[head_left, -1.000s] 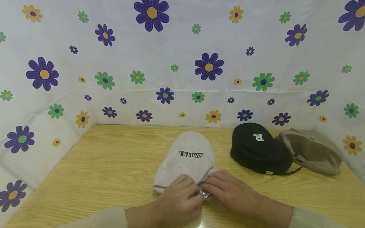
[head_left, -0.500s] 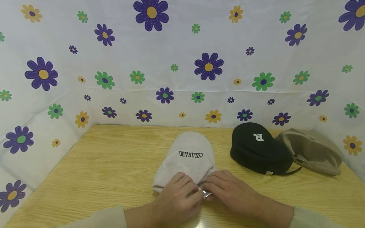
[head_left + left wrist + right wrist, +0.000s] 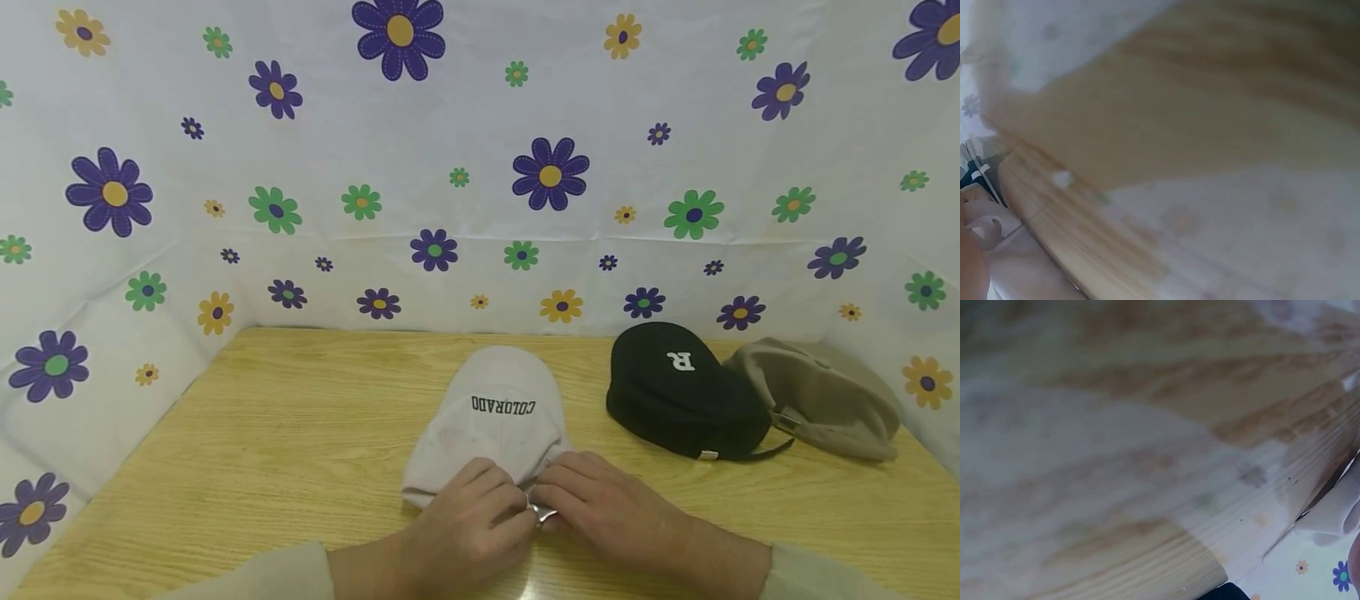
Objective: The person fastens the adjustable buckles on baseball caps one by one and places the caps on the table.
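Note:
A light-coloured baseball cap (image 3: 501, 442) with "COLORADO" upside down lies mid-table, its back opening towards me. At its back strap, my left hand (image 3: 474, 518) pinches with thumb and curled fingers. Close beside it, my right hand (image 3: 600, 504) grips the other side, by a shiny metal buckle (image 3: 543, 513) that shows between the hands. The strap end itself is mostly hidden by the fingers. In the left wrist view part of the cap (image 3: 1029, 265) appears at lower left; in the right wrist view, cap fabric (image 3: 1335, 509) shows at the right edge.
To the right a black cap (image 3: 675, 408) with a white "R" stands on the wooden table (image 3: 300, 417), its strap end sticking out. A khaki cap (image 3: 832, 396) sits against it at the far right. White flowered cloth (image 3: 450, 108) encloses the back and sides.
My left fingers lift slightly and come back down at the strap, and the buckle between the hands shifts a little. The caps stay where they were.

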The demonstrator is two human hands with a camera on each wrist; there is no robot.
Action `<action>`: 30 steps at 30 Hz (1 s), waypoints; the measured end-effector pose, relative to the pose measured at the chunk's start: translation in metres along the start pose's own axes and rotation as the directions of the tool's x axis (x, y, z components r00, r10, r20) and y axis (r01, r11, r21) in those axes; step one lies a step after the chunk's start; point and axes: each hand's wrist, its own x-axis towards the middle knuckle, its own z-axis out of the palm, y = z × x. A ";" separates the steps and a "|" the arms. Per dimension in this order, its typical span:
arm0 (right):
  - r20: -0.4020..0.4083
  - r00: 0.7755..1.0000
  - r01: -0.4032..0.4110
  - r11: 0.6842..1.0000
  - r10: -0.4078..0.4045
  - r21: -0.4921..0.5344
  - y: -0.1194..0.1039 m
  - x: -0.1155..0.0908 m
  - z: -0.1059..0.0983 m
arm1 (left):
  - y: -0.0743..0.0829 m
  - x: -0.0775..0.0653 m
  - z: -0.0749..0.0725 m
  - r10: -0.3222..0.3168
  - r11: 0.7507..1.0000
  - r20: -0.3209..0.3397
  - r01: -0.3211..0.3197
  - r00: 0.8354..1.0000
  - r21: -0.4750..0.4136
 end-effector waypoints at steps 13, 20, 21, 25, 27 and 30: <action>-0.003 1.000 -0.006 0.999 0.006 -0.041 0.001 0.000 0.001 | 0.007 -0.001 0.003 -0.129 0.990 0.036 0.126 0.991 0.068; 0.000 1.000 -0.016 0.999 0.016 -0.046 0.002 0.000 0.001 | 0.006 0.000 0.003 -0.122 0.988 0.016 0.120 0.992 0.100; 0.004 1.000 -0.020 0.999 0.020 -0.042 0.002 0.000 0.001 | 0.006 0.000 0.003 -0.121 0.988 0.015 0.119 0.993 0.097; 0.007 1.000 -0.024 0.999 0.024 -0.036 0.002 -0.001 0.001 | 0.006 0.000 0.003 -0.106 0.991 0.010 0.105 0.994 0.080; 0.006 1.000 -0.026 0.999 0.026 -0.028 0.002 -0.001 0.001 | 0.005 0.000 0.004 -0.098 0.993 0.008 0.097 0.995 0.069; 0.006 1.000 -0.028 0.999 0.028 -0.019 0.002 -0.001 0.001 | 0.004 0.000 0.004 -0.083 0.996 0.007 0.082 0.997 0.046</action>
